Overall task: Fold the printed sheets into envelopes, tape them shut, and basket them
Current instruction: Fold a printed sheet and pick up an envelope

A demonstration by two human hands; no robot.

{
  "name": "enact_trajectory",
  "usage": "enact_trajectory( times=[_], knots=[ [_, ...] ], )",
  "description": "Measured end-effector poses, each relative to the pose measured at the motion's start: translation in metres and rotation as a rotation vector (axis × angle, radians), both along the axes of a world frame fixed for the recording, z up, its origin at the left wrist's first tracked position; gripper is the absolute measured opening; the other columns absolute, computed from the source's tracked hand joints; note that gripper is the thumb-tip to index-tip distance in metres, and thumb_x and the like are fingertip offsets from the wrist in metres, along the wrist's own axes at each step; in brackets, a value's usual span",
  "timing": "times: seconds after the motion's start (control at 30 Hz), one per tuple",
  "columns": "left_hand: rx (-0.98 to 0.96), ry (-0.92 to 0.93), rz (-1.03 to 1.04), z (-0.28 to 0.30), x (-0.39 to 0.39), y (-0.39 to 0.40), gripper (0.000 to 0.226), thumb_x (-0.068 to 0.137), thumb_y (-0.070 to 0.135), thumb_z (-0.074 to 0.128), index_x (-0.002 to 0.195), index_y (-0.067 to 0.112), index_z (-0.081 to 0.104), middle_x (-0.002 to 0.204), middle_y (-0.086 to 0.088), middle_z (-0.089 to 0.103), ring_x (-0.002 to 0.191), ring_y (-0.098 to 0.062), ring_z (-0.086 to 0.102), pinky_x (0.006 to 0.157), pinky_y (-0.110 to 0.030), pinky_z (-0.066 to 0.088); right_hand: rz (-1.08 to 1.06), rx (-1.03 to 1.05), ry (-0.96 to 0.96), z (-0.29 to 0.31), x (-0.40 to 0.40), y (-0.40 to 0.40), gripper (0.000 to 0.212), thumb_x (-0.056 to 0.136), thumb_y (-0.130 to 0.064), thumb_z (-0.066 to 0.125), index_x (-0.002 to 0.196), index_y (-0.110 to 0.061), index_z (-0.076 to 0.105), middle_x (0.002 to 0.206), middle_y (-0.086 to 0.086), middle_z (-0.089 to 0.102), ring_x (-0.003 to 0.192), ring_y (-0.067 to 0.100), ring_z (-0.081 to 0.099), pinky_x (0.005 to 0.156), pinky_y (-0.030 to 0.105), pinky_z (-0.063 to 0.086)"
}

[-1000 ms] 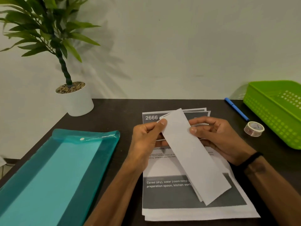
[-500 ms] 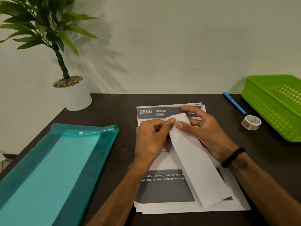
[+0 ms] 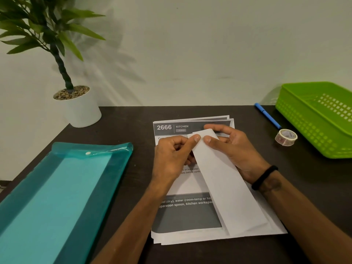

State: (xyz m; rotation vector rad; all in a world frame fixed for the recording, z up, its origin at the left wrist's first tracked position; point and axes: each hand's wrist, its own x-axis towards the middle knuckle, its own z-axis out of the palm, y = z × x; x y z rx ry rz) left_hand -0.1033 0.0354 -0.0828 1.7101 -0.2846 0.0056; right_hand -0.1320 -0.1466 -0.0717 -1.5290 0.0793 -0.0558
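fingers (image 3: 196, 139) of the left hand (image 3: 171, 159) and right hand (image 3: 234, 149) pinch the top end of a long white folded sheet (image 3: 228, 187), its lower end lying over the printed stack (image 3: 182, 216) on the tabletop (image 3: 133, 121); farther right, tape roll (image 3: 285, 137), green basket (image 3: 308, 134).

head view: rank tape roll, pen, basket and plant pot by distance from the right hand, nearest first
1. tape roll, on the table right of the right hand
2. pen, behind the tape
3. basket, far right; near edge close to the pen's distance
4. plant pot, far left
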Motion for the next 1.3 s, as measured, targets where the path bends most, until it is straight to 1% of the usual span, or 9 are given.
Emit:
enact_trajectory(
  times=[0.2,0.37,0.53,0.73,0.9,1.03,1.17,1.23,1.3],
  knots=[
    [0.005,0.019,-0.011,-0.001,0.001,0.0,0.029,0.095,0.03,0.073,0.079,0.005,0.074,0.07,-0.007,0.077,0.057,-0.026,0.073,0.054,-0.02,0.055,-0.102,0.043,0.033,-0.003,0.002,0.0,0.027,0.092,-0.018,0.074,0.119,-0.015,0.073,0.099,0.006,0.081,0.08,0.019,0.078,0.067,0.029,0.064],
    [0.012,0.007,-0.003,-0.002,0.002,-0.001,0.03,0.095,0.029,0.073,0.078,0.004,0.073,0.071,-0.005,0.077,0.057,-0.021,0.073,0.053,-0.019,0.053,-0.096,0.036,0.05,-0.001,0.002,0.001,0.022,0.097,-0.017,0.069,0.119,-0.015,0.073,0.091,0.0,0.081,0.073,0.014,0.076,0.062,0.025,0.062],
    [0.018,-0.006,0.002,-0.004,0.004,0.0,0.03,0.096,0.029,0.072,0.078,0.004,0.073,0.071,-0.003,0.077,0.056,-0.019,0.073,0.053,-0.018,0.052,-0.082,0.057,0.077,0.001,0.001,0.003,0.019,0.101,-0.017,0.062,0.118,-0.016,0.073,0.108,0.012,0.078,0.081,0.018,0.074,0.076,0.034,0.064],
    [0.005,-0.012,0.006,-0.007,0.004,0.0,0.03,0.096,0.028,0.072,0.082,0.002,0.074,0.072,-0.002,0.077,0.056,-0.017,0.072,0.052,-0.016,0.05,-0.102,0.089,0.118,0.003,0.003,0.004,0.016,0.102,-0.019,0.061,0.11,-0.017,0.074,0.108,0.013,0.077,0.088,0.023,0.073,0.082,0.039,0.063],
    [0.003,-0.031,0.024,-0.009,0.006,0.0,0.029,0.095,0.03,0.072,0.079,0.006,0.075,0.072,-0.003,0.077,0.059,-0.016,0.072,0.056,-0.019,0.053,-0.176,0.076,0.078,0.001,0.003,0.005,0.007,0.095,-0.02,0.072,0.099,-0.014,0.073,0.081,0.0,0.078,0.068,0.014,0.073,0.063,0.028,0.063],
    [-0.001,-0.029,0.034,-0.011,0.008,0.0,0.027,0.095,0.031,0.072,0.079,0.009,0.075,0.074,0.0,0.077,0.061,-0.013,0.071,0.058,-0.02,0.055,-0.156,0.109,0.058,-0.002,0.003,0.002,0.012,0.091,-0.02,0.075,0.098,-0.011,0.07,0.084,-0.001,0.078,0.074,0.018,0.075,0.063,0.029,0.063],
    [-0.065,0.014,0.047,-0.013,0.01,-0.001,0.027,0.094,0.035,0.074,0.087,0.009,0.076,0.083,-0.002,0.078,0.077,-0.017,0.075,0.066,-0.029,0.061,-0.113,0.088,0.04,-0.003,0.004,0.002,0.009,0.093,-0.014,0.072,0.097,-0.007,0.069,0.084,0.002,0.077,0.072,0.018,0.073,0.064,0.031,0.064],
    [-0.105,-0.001,0.032,-0.013,0.012,0.0,0.022,0.091,0.035,0.077,0.095,0.014,0.078,0.094,0.0,0.078,0.092,-0.02,0.075,0.076,-0.035,0.063,-0.057,-0.03,0.016,-0.004,0.004,0.001,0.013,0.094,-0.015,0.073,0.099,-0.004,0.071,0.087,0.006,0.077,0.072,0.017,0.072,0.063,0.027,0.062],
    [-0.087,-0.042,-0.02,-0.012,0.012,0.001,0.012,0.091,0.027,0.078,0.099,0.018,0.08,0.1,0.005,0.078,0.098,-0.014,0.072,0.082,-0.03,0.059,-0.026,-0.171,-0.024,-0.004,0.004,0.001,0.013,0.092,-0.018,0.075,0.097,-0.005,0.073,0.087,0.005,0.077,0.07,0.014,0.072,0.061,0.021,0.058]
  ],
)
